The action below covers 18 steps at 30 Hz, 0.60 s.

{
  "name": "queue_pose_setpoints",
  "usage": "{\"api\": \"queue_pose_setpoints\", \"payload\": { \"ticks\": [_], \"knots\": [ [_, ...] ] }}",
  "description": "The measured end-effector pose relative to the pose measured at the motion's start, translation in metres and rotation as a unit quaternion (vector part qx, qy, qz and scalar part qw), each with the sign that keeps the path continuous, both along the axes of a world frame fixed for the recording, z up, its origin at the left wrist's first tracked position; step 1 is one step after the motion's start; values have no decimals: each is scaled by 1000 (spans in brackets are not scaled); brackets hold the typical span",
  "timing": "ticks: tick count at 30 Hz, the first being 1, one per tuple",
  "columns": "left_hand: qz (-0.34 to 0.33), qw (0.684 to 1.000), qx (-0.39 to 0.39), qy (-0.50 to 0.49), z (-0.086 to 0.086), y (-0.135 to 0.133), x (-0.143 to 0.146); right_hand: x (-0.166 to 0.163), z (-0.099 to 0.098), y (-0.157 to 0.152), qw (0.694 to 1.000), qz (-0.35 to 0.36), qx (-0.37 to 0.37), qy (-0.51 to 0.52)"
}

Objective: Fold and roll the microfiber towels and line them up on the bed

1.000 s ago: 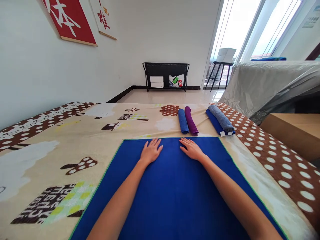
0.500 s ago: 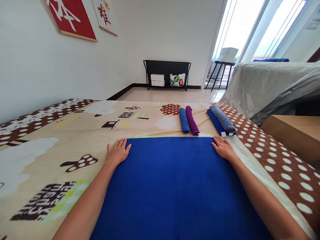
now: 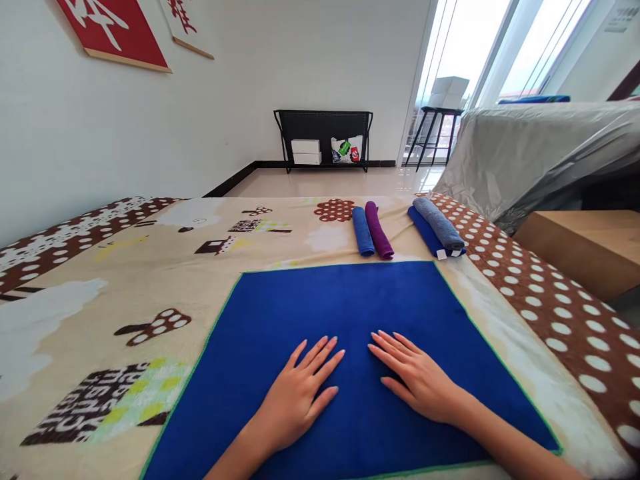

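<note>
Out past your hands, four rolled cloths lay near the far end of the blanket. A blue roll touched a purple roll. Just to their right, a grey roll rested along a navy roll with a white tag at its near end. All four sat beyond the far edge of the towel, with a narrow strip of blanket between them and it. To your right, a clear sheet covered something bulky, and a wooden top stood just beside the bed. A black rack holding white boxes stood against the far wall. A dark stool stood by the window, and a red poster hung on the wall to your left.

The towel was a deep blue with a thin green hem. It lay spread flat on the blanket directly before you, with its near edge close to your body and its far edge square to the rolls. Its surface looked smooth, and I could see no fold or crease in it.

Your left hand lay on the towel palm down, fingers loosely spread and gripping nothing. Your right hand lay the same way just beside it, flat and unclenched. The two were apart, thumbs turned toward each other, and both pressed on the near middle of the towel.
</note>
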<state>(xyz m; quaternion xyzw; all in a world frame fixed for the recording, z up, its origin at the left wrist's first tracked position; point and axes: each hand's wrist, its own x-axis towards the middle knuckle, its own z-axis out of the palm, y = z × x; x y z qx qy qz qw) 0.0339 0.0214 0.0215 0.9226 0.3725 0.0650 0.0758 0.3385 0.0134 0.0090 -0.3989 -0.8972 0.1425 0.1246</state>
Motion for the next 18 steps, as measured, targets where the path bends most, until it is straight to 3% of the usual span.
{"api": "queue_pose_setpoints", "payload": {
  "ticks": [3, 7, 9, 11, 14, 18],
  "knots": [
    [107, 994, 33, 14, -9, -8, -51, 43, -8, -12, 995, -96, 15, -35],
    [272, 957, 95, 31, -29, -35, -126, 107, -31, -38, 974, -218, 51, -42],
    [318, 940, 119, 25, -34, -49, -153, 133, -42, -49, 965, -252, 71, -21],
    [332, 931, 153, -4, -32, -60, -161, 143, -46, -57, 956, -276, 104, 3],
    [294, 928, 205, -99, -16, -69, -125, 109, -38, -63, 940, -298, 165, 20],
    [171, 952, 206, -149, -2, -72, -15, -3, -17, -62, 952, -233, 196, 39]
  ]
}}
